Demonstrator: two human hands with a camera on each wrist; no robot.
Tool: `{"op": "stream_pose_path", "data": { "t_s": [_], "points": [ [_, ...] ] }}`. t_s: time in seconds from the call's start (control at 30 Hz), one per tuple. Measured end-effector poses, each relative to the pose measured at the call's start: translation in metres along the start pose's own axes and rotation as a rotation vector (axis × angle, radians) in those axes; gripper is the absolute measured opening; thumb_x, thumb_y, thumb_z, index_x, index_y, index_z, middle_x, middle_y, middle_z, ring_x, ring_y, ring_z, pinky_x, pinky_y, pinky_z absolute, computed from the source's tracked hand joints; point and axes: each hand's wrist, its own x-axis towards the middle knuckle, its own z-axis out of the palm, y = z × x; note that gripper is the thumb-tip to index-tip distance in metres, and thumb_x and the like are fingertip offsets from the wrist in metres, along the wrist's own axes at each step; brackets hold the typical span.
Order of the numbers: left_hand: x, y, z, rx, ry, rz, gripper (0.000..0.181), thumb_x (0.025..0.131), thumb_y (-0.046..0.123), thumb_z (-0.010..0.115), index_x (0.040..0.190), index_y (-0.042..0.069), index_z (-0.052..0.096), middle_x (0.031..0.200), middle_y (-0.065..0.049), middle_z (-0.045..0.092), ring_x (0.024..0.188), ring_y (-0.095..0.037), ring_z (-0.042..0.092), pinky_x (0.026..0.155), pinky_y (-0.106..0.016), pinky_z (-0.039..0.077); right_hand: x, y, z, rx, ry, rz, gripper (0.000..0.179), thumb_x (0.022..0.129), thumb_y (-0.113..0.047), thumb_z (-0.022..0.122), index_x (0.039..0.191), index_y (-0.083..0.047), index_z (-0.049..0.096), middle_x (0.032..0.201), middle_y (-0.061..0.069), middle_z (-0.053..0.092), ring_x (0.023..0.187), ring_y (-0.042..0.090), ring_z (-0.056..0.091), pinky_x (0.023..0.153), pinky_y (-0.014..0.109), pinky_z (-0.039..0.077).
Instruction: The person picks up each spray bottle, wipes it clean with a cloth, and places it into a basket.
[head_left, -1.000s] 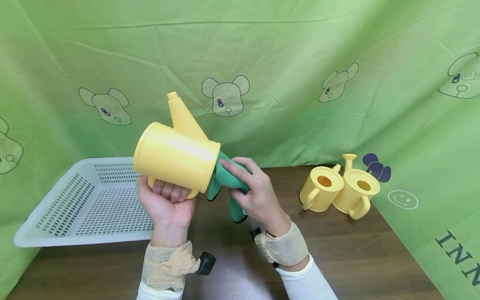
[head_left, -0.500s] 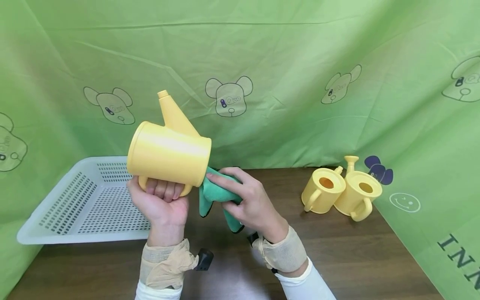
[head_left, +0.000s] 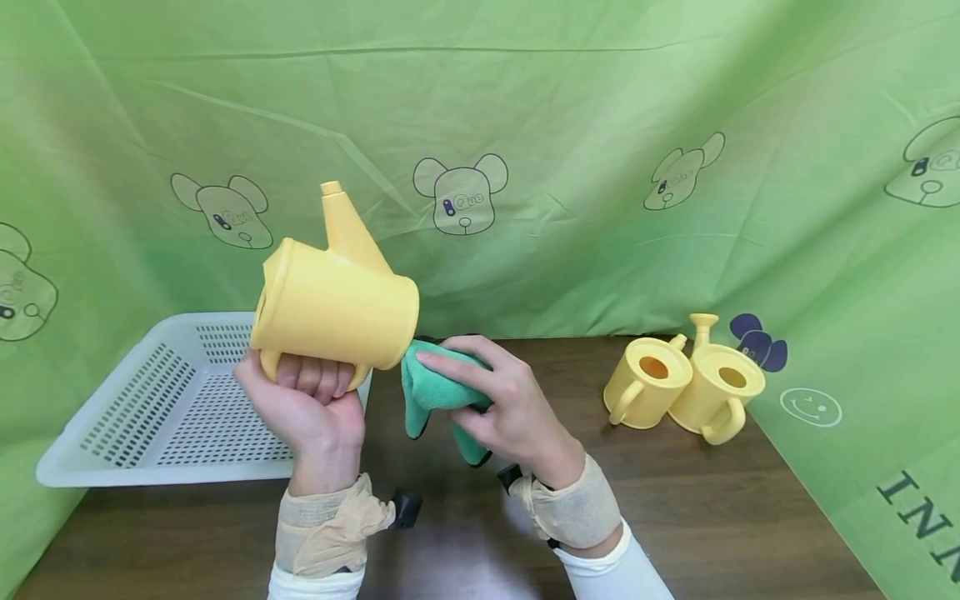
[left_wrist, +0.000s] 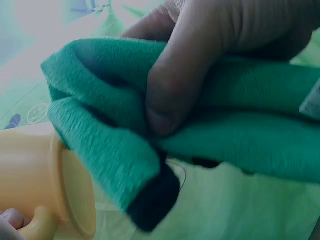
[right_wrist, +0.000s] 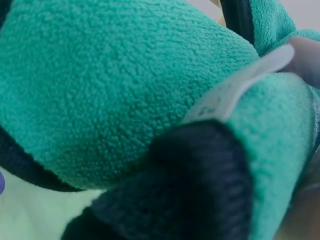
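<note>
A yellow watering can [head_left: 337, 304] is held up on its side, spout pointing up and away, its base turned to the right. My left hand [head_left: 307, 408] grips it by the handle, fingers curled round it from below. In my right hand [head_left: 510, 400] a bunched green cloth [head_left: 438, 382] with dark edging is pinched between thumb and fingers. The cloth is by the lower edge of the can's base; whether they touch I cannot tell. In the left wrist view the right thumb presses on the folded cloth [left_wrist: 110, 150]. The cloth [right_wrist: 110, 90] fills most of the right wrist view.
Two more yellow watering cans, one [head_left: 647, 379] beside the other [head_left: 716, 387], stand upright at the right of the wooden table [head_left: 675, 517]. A white perforated basket [head_left: 172, 479] is on the left, partly behind the left hand. Green printed fabric [head_left: 570, 100] encloses the back and sides.
The can has moved left and turned slightly, so part of its top opening now shows. The cloth has come down and left with the right hand, from the base's face to its lower edge.
</note>
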Motion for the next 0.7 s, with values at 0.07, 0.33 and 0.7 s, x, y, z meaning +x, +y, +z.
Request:
{"op": "stream_pose_path", "data": {
  "t_s": [0.07,0.33,0.7],
  "points": [
    [0.0,0.0,0.0,0.048,0.002,0.034,0.054,0.107,0.02,0.023,0.053,0.02,0.026,0.046,0.009,0.018,0.039,-0.005,0.013,0.04,-0.022,0.007,0.0,0.001,-0.001,0.006,0.018,0.013,0.061,0.074,0.01,0.07,0.131,-0.014,0.072,0.124,0.013,0.068,0.106,0.025,0.071,0.09,0.038,0.061],
    [-0.004,-0.003,0.001,0.196,0.012,0.102,0.053,0.108,0.03,0.033,0.056,0.02,0.027,0.048,0.009,0.02,0.043,-0.007,0.012,0.045,-0.023,0.004,-0.002,0.001,-0.003,0.064,0.083,0.057,0.065,0.072,0.015,0.064,0.13,-0.012,0.071,0.123,0.014,0.067,0.102,0.026,0.07,0.084,0.037,0.059],
    [-0.017,-0.018,0.0,0.485,-0.098,0.283,0.055,0.105,0.021,0.05,0.055,0.01,0.032,0.048,0.004,0.023,0.046,-0.011,0.012,0.044,-0.026,0.009,-0.001,0.0,-0.004,0.051,0.093,0.08,0.064,0.075,0.013,0.066,0.133,-0.014,0.07,0.125,0.013,0.066,0.106,0.027,0.07,0.087,0.04,0.059]
  ]
}}
